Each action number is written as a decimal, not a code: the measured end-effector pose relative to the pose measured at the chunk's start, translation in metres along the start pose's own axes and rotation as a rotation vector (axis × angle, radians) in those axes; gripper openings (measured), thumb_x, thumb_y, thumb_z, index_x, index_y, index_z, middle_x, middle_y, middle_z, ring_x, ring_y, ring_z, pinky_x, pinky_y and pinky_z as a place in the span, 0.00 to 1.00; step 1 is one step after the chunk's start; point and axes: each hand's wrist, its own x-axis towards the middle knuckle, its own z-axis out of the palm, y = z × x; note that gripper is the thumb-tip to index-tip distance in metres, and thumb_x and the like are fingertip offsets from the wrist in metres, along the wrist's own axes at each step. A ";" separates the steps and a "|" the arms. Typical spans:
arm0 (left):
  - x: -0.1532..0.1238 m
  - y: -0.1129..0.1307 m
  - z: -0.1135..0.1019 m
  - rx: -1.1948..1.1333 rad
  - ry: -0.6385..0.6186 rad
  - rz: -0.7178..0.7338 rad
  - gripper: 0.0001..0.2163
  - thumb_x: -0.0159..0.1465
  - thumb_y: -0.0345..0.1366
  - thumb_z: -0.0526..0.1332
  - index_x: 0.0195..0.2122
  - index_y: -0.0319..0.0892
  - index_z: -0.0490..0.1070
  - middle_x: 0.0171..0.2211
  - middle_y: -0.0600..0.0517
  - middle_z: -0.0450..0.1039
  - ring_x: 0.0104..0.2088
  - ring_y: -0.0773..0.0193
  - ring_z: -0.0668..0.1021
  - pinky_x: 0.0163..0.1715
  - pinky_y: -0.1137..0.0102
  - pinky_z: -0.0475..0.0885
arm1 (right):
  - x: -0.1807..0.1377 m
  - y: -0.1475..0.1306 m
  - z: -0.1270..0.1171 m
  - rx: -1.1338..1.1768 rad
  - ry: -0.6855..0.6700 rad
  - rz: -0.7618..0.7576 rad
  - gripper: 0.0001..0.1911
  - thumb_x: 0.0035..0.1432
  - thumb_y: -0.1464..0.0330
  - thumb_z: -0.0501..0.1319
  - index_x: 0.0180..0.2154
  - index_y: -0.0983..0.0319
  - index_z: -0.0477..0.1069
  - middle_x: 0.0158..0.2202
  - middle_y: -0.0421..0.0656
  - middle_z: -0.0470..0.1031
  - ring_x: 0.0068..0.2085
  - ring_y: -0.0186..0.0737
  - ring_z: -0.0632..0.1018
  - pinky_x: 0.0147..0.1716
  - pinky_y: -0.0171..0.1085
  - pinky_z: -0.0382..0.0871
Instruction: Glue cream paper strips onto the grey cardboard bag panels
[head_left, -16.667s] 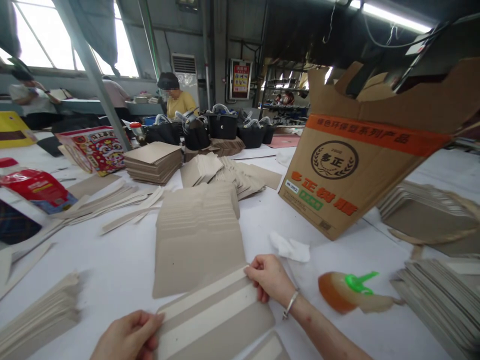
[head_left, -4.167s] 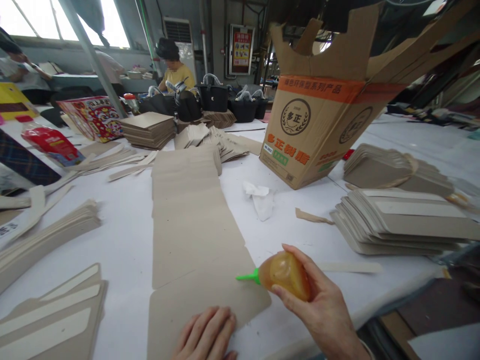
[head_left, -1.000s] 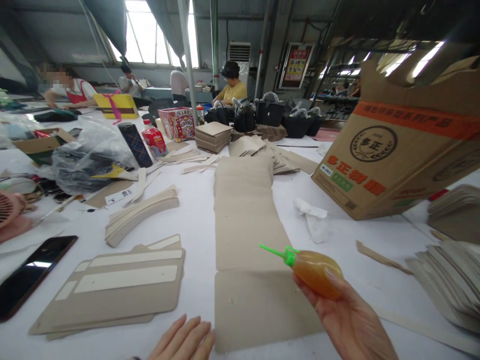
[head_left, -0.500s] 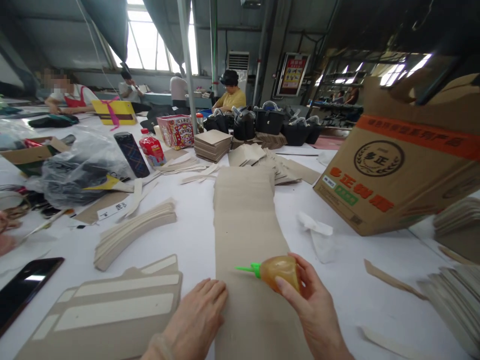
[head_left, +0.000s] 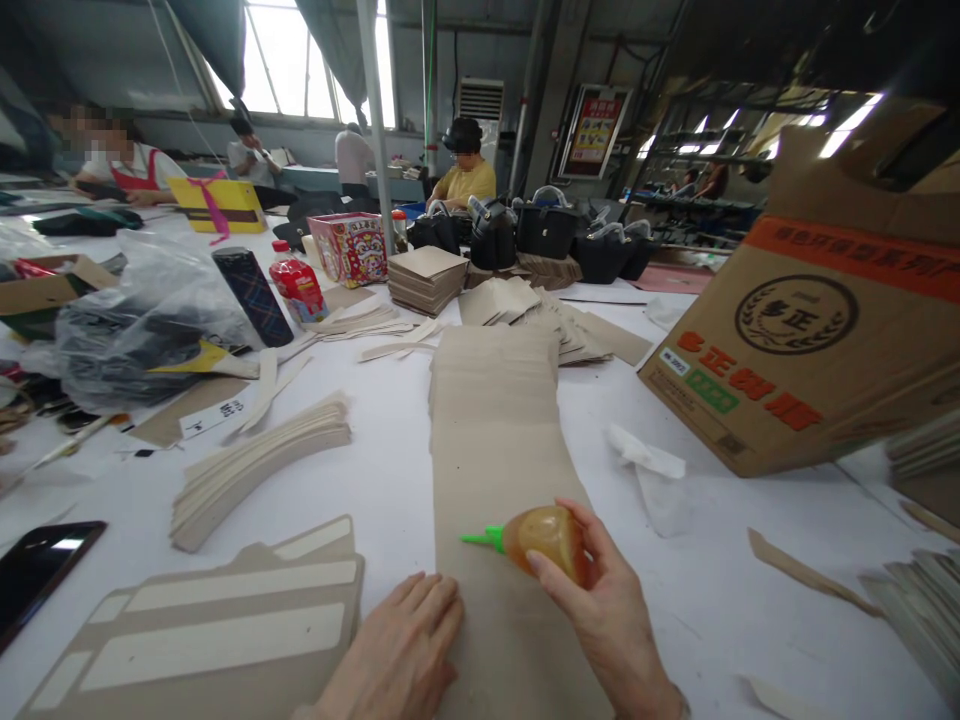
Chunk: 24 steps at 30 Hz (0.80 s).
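My right hand (head_left: pixel 600 615) is closed round an amber glue bottle (head_left: pixel 541 535) whose green nozzle (head_left: pixel 482 540) points left, just above a long overlapping row of grey card sheets (head_left: pixel 496 440) that runs away from me. My left hand (head_left: pixel 401 655) lies flat, fingers together, at the left edge of the nearest sheet. To its left sits a pile of grey cards with pale strips stuck on them (head_left: pixel 202 630).
A tilted brown carton (head_left: pixel 810 340) stands at the right, crumpled white tissue (head_left: pixel 645 455) before it. A fanned stack of curved pale strips (head_left: pixel 262 460), a phone (head_left: pixel 37 565), plastic bags (head_left: pixel 142 320) and black handbags (head_left: pixel 525 235) are around. People work at the far tables.
Since a second ago my right hand has lowered the bottle toward the card row, nozzle now level and pointing left. My left hand has slid forward onto the sheet's edge.
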 end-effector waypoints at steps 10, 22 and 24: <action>-0.002 -0.001 -0.004 -0.012 -0.030 -0.008 0.18 0.58 0.32 0.57 0.51 0.44 0.66 0.54 0.48 0.68 0.54 0.57 0.69 0.58 0.62 0.60 | 0.000 0.002 -0.008 -0.059 0.000 -0.017 0.31 0.45 0.60 0.67 0.51 0.59 0.63 0.46 0.45 0.73 0.45 0.47 0.76 0.46 0.42 0.70; 0.000 -0.001 -0.003 0.000 -0.021 0.005 0.19 0.57 0.28 0.57 0.50 0.44 0.67 0.54 0.49 0.68 0.54 0.58 0.70 0.58 0.62 0.61 | -0.003 0.007 0.001 -0.015 -0.018 0.004 0.31 0.44 0.63 0.68 0.51 0.60 0.64 0.44 0.45 0.75 0.44 0.49 0.77 0.45 0.42 0.71; 0.000 -0.001 -0.003 0.004 -0.035 0.000 0.19 0.57 0.28 0.56 0.50 0.44 0.67 0.54 0.49 0.68 0.54 0.58 0.70 0.58 0.62 0.61 | 0.000 0.006 0.005 0.015 0.005 0.013 0.31 0.44 0.62 0.69 0.50 0.60 0.64 0.44 0.45 0.75 0.44 0.49 0.76 0.47 0.44 0.70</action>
